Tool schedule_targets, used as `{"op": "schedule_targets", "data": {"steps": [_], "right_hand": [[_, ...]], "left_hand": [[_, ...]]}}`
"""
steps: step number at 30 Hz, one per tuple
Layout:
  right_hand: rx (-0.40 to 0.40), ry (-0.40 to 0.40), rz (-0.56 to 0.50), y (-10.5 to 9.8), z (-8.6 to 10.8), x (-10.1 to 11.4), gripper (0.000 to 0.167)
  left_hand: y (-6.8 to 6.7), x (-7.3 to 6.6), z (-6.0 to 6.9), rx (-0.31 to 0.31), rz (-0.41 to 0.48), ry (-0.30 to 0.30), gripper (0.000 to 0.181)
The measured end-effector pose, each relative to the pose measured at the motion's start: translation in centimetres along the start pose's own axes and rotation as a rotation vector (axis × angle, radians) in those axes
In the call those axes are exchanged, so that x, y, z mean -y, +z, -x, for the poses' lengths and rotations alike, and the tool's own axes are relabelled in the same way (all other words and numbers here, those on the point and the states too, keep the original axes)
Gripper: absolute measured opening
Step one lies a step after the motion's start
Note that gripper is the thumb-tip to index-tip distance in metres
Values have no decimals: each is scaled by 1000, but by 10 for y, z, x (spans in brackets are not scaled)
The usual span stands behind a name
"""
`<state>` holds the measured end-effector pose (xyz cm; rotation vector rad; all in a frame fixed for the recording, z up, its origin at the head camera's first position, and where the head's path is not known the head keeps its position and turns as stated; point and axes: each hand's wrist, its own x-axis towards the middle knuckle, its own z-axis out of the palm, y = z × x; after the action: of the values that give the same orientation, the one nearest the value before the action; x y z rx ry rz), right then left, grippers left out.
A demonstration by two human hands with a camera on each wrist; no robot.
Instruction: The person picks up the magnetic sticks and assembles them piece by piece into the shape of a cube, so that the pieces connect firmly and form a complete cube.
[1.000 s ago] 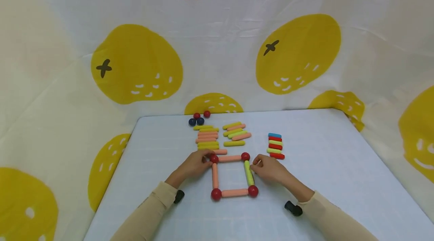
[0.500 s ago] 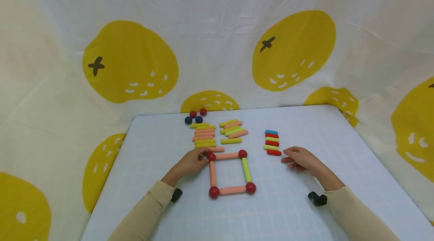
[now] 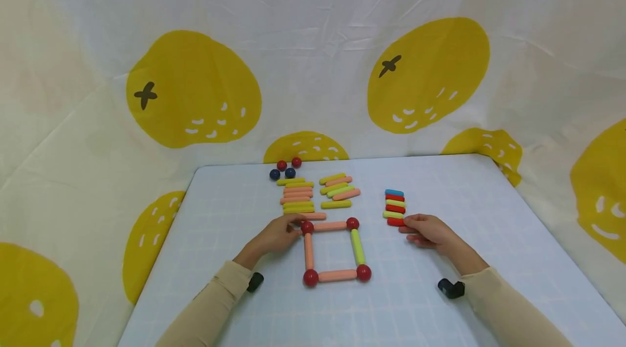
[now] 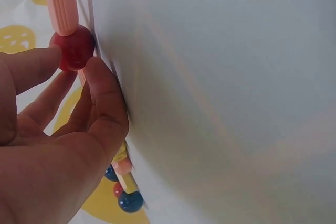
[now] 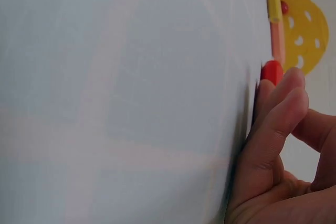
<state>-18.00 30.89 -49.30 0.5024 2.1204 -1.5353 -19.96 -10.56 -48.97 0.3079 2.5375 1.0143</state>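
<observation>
My left hand (image 3: 279, 234) pinches a red ball (image 4: 77, 48) between thumb and fingers. This ball is the far left corner of a square lying on the table, made of red balls joined by pink rods (image 3: 337, 275) and one lime-green rod (image 3: 358, 246). My right hand (image 3: 432, 234) is at the nearest short red rod (image 3: 395, 222), its thumb and index finger at the rod's right end. In the right wrist view, the red rod's end (image 5: 272, 72) shows beyond the fingertips, which partly hide it.
Behind the square lie pink and yellow rods (image 3: 298, 195) in two groups, with one pink rod near the left hand. Two red balls and two dark blue balls (image 3: 275, 175) sit at the table's back edge. Short blue, red and lime rods (image 3: 395, 203) form a column on the right.
My right hand has left the lime-green side of the square, swung out to the right, then come in to the short red rod. The left hand stays on the corner ball.
</observation>
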Motion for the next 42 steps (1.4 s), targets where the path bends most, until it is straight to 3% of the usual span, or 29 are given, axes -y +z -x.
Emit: {"op": "schedule_targets", "data": {"steps": [10,15,21,28,35,42], "right_hand": [[5,-3,-106,4,4,-5,55],[49,-4,-178,16,13,-7,58],[126,-43,-264,50,25,9,58],[182,-87,-227,99,35,40,48],[152,-51,-204,145,35,57,33],[116,-67,-165,165,34,60,31]], "left_hand": [[-1,-6,2,15,-1,-3,44],[-1,-8,2,19,-7,10,45],[-2,-9,2,12,-14,18,43],[-2,-12,4,15,-4,15,41],[-1,-10,5,10,-1,9,41],[0,-10,1,9,1,15,42]]}}
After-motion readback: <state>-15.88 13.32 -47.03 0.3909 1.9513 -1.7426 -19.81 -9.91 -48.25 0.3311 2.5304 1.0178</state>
